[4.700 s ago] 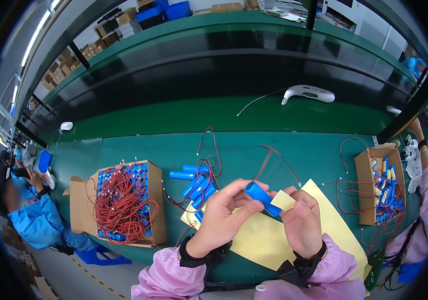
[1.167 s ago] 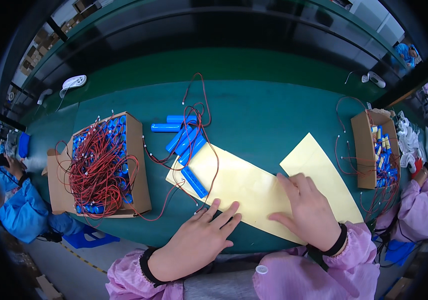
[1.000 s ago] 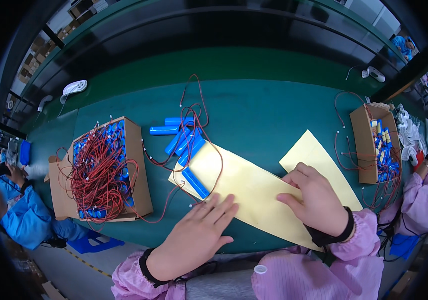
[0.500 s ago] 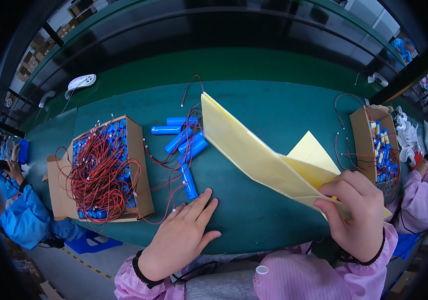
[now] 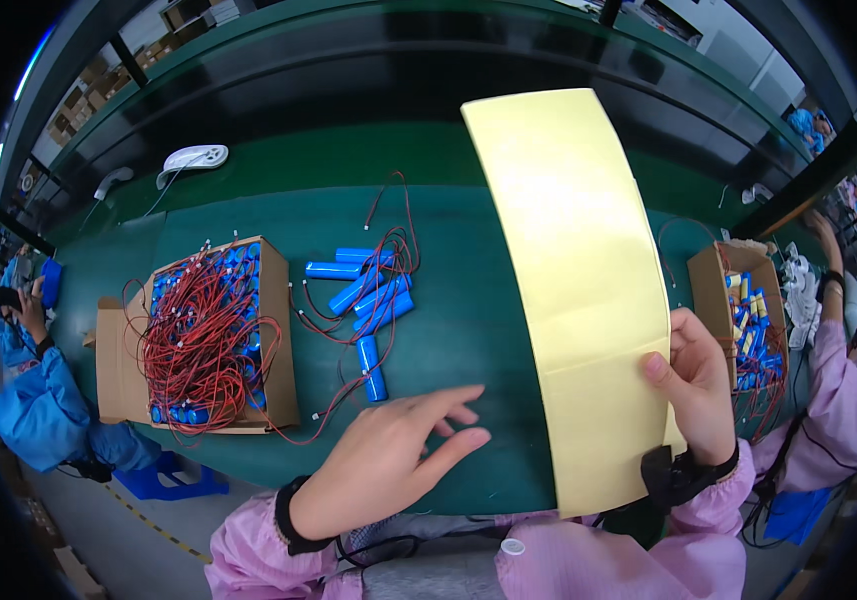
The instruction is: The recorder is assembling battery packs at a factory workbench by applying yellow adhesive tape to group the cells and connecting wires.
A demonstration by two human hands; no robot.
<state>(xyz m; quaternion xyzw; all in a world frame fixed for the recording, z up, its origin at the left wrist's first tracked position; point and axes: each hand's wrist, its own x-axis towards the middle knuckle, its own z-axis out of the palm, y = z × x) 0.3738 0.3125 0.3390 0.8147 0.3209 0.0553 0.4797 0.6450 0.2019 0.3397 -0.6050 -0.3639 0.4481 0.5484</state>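
Observation:
My right hand (image 5: 701, 388) grips a long pale yellow sheet (image 5: 577, 250), perhaps a label sheet, by its right edge, thumb on the face toward me. The sheet stands raised and slightly bowed, hiding part of the table. My left hand (image 5: 389, 455) hovers above the near side of the table, thumb and fingers apart, holding nothing. Just beyond it lies a single blue cylindrical battery (image 5: 372, 370). Farther off, several more blue batteries (image 5: 385, 310) with red and black wires lie in a loose cluster.
An open cardboard box (image 5: 281, 345) of wired blue batteries stands at left. Another box (image 5: 711, 312), with batteries partly wrapped in yellow, stands at right. A white device (image 5: 194, 160) lies at the back left. Co-workers in blue (image 5: 49, 405) and pink (image 5: 834, 400) sleeves flank the table.
My right hand has swung the yellow sheet upright and turned its broad face toward me. The smaller yellow piece behind is no longer visible. My left hand has moved right, its fingers curling slightly.

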